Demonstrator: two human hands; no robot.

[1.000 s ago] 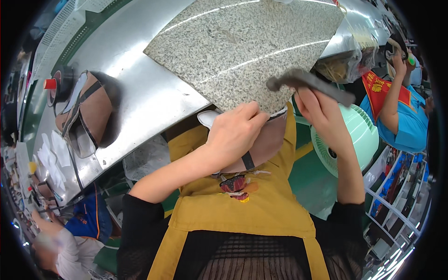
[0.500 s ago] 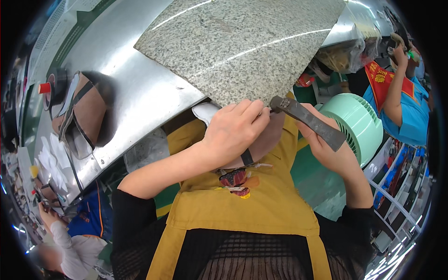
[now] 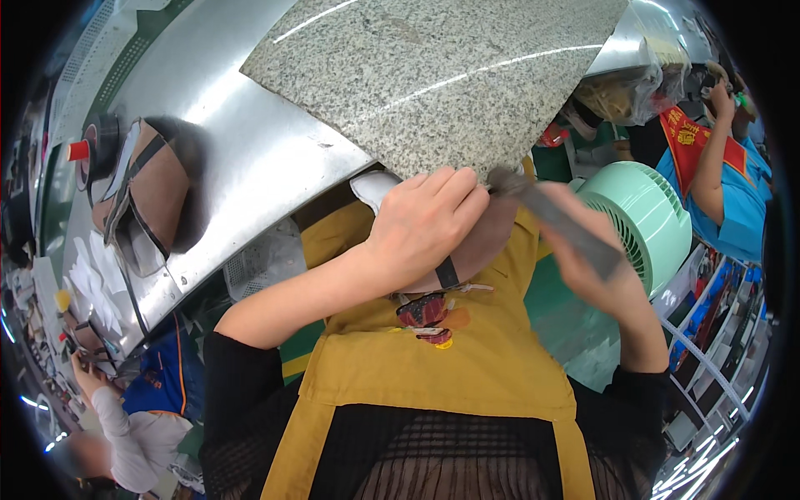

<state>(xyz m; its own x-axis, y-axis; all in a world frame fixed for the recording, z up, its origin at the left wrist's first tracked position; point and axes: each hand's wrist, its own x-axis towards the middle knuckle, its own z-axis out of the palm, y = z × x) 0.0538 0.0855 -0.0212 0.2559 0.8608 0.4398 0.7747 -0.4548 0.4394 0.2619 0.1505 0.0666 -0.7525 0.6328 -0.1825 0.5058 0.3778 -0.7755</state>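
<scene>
Nearest the camera, over the yellow apron, the left hand is curled shut around a brown leather piece pressed against the front edge of the granite slab; a dark strap shows below the wrist. Just beside it, the right hand is closed on the handle of a dark hammer, whose head sits touching or just short of the leather, right by the left fingertips.

The step in hand looks like tapping or flattening the leather against the slab's edge. The next blow calls for short, controlled strokes, with the left fingers kept clear of the hammer head, which lies very close to them.

Against a second ago, the hammer has come down from a raised position over the slab to the leather, and the right hand has dropped lower and to the right; the left hand stays clamped in place.

Farther off, a mint-green fan stands to the right, a brown bag lies on the steel worktop, and other people work at both sides.
</scene>
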